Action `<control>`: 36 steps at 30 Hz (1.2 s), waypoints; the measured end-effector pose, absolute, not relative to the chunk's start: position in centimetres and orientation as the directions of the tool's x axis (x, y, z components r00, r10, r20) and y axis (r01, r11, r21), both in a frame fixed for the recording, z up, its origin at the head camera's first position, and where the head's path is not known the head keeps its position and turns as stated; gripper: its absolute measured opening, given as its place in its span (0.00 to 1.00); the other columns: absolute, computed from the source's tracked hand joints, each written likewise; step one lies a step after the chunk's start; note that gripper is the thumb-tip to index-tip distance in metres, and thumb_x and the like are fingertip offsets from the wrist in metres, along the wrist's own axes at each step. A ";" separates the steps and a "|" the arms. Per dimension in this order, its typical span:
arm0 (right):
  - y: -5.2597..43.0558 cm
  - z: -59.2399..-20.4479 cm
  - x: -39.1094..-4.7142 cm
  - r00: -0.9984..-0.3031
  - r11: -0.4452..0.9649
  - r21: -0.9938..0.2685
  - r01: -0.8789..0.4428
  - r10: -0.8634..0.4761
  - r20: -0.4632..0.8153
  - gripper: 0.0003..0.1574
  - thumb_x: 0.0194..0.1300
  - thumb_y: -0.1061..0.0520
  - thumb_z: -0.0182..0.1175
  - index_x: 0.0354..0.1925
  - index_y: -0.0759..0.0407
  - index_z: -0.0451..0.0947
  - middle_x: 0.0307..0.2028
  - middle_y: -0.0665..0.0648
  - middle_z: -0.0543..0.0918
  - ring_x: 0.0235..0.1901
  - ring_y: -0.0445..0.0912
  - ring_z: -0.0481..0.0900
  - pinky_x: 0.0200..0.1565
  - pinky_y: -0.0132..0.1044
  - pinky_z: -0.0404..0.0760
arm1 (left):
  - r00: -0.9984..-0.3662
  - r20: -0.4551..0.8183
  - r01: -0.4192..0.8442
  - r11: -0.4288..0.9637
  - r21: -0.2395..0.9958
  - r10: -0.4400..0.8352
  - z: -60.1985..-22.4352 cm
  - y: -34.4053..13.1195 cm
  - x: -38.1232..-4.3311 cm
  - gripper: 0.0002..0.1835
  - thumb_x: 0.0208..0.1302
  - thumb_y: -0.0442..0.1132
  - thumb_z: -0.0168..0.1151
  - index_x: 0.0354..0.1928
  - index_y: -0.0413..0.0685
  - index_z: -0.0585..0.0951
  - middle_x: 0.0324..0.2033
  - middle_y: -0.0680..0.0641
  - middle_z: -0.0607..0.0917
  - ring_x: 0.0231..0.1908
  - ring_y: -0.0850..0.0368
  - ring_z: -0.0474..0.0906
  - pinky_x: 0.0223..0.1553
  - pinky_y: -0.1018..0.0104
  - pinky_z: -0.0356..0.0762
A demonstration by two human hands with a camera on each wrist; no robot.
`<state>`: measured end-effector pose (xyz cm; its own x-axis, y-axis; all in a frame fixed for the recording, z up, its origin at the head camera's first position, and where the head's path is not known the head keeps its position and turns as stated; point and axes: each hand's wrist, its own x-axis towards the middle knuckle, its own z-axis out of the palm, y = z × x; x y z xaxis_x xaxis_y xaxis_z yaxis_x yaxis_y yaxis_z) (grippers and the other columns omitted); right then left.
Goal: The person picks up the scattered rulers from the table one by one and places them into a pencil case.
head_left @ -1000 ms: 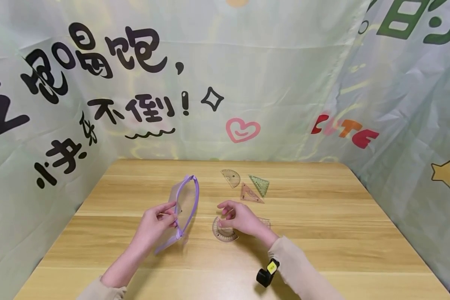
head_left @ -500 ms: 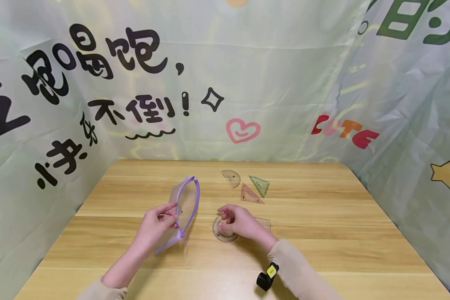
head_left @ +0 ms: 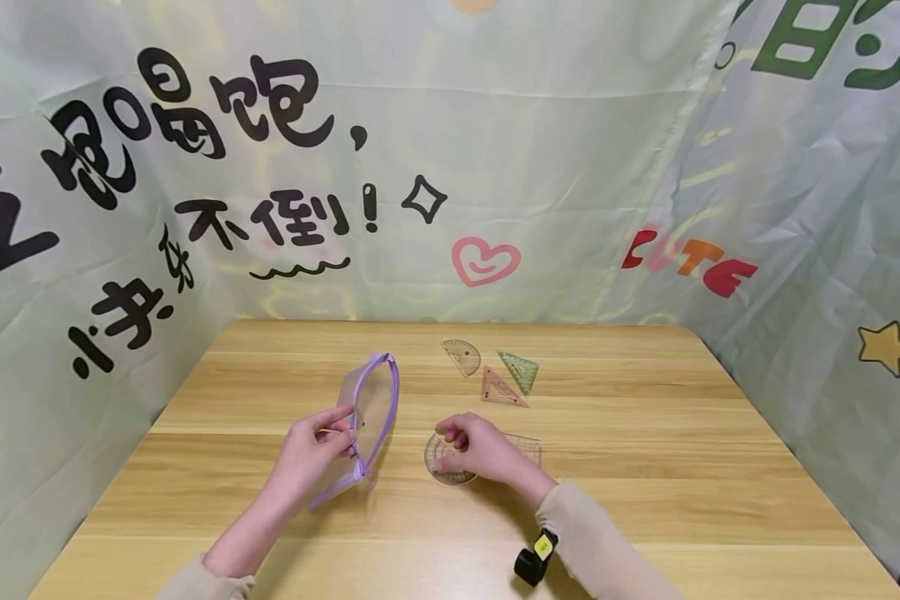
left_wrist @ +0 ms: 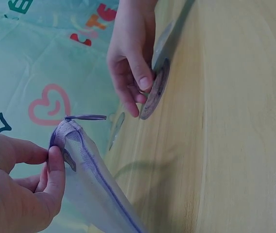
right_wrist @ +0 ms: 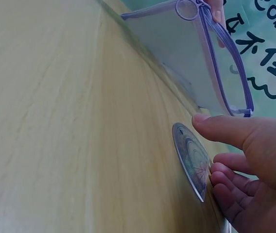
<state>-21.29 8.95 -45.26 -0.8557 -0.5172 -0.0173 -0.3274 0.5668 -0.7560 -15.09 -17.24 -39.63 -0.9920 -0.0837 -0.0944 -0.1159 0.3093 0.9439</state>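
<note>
My left hand (head_left: 317, 446) pinches the rim of a clear zip pouch (head_left: 377, 417) with purple edging between thumb and fingers. The pouch's mouth gapes toward the right, and a ring-shaped zip pull (right_wrist: 187, 8) shows in the right wrist view. My right hand (head_left: 483, 446) hovers low over a clear round protractor (head_left: 450, 477), its thumb apart from the loosely bent fingers. The protractor lies on the table, with the hand covering part of it. From behind that hand a clear gridded ruler piece (head_left: 527, 446) shows; whether the two are joined I cannot tell.
Farther back on the wooden table (head_left: 645, 467) lie a clear half-round protractor (head_left: 462, 357), a green set square (head_left: 521, 370) and a pink set square (head_left: 501, 392). A printed cloth (head_left: 570, 167) hangs around the table's back and sides.
The right hand has sunk slightly toward the round protractor, and its fingers have bent in a little. The left hand and pouch have stayed nearly still.
</note>
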 end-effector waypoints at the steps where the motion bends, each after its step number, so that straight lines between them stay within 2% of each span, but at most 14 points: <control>1: 8.9 -45.3 -21.3 -0.854 0.568 -0.751 -0.336 -0.521 -0.012 0.37 0.52 0.53 0.75 0.57 0.67 0.76 0.42 0.57 0.79 0.40 0.45 0.74 0.42 0.30 0.78 | -0.992 -0.095 -0.116 0.308 0.944 -0.083 -39.6 -17.2 -15.1 0.25 0.63 0.27 0.57 0.63 0.32 0.74 0.39 0.43 0.80 0.31 0.64 0.80 0.41 0.67 0.87; 7: 8.8 -45.5 -21.0 -0.846 0.570 -0.732 -0.374 -0.533 0.018 0.39 0.51 0.51 0.75 0.57 0.68 0.76 0.41 0.57 0.76 0.39 0.44 0.71 0.40 0.28 0.74 | -0.991 -0.102 -0.124 0.307 0.944 -0.087 -39.6 -17.2 -15.0 0.24 0.64 0.28 0.57 0.63 0.33 0.74 0.39 0.44 0.80 0.31 0.63 0.80 0.40 0.68 0.87; 19: 8.6 -45.6 -20.1 -0.865 0.599 -0.714 -0.363 -0.501 0.020 0.44 0.46 0.50 0.78 0.59 0.65 0.74 0.41 0.55 0.73 0.38 0.43 0.69 0.41 0.28 0.73 | -0.992 -0.095 -0.115 0.310 0.944 -0.078 -39.6 -17.2 -14.9 0.24 0.64 0.28 0.57 0.64 0.33 0.74 0.40 0.43 0.80 0.32 0.62 0.81 0.41 0.68 0.87; 27: 8.4 -45.7 -20.1 -0.876 0.617 -0.705 -0.350 -0.481 0.014 0.42 0.44 0.55 0.78 0.58 0.65 0.76 0.40 0.55 0.76 0.37 0.43 0.70 0.39 0.27 0.74 | -0.992 -0.097 -0.117 0.304 0.945 -0.082 -39.6 -17.2 -14.9 0.25 0.64 0.28 0.58 0.64 0.33 0.74 0.39 0.43 0.80 0.32 0.63 0.80 0.41 0.68 0.87; 36: 8.0 -45.2 -19.9 -0.883 0.623 -0.719 -0.308 -0.468 -0.027 0.42 0.44 0.60 0.77 0.58 0.67 0.74 0.41 0.57 0.77 0.39 0.45 0.72 0.43 0.32 0.77 | -0.993 -0.093 -0.112 0.300 0.947 -0.077 -39.6 -17.2 -14.9 0.25 0.64 0.28 0.58 0.64 0.32 0.74 0.39 0.43 0.80 0.32 0.63 0.80 0.40 0.70 0.87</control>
<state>-19.91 8.02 -45.18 -0.8832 -0.4682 -0.0270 -0.3085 0.6233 -0.7186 -14.86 -17.16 -39.60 -0.9927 -0.0771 -0.0927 -0.1118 0.2997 0.9475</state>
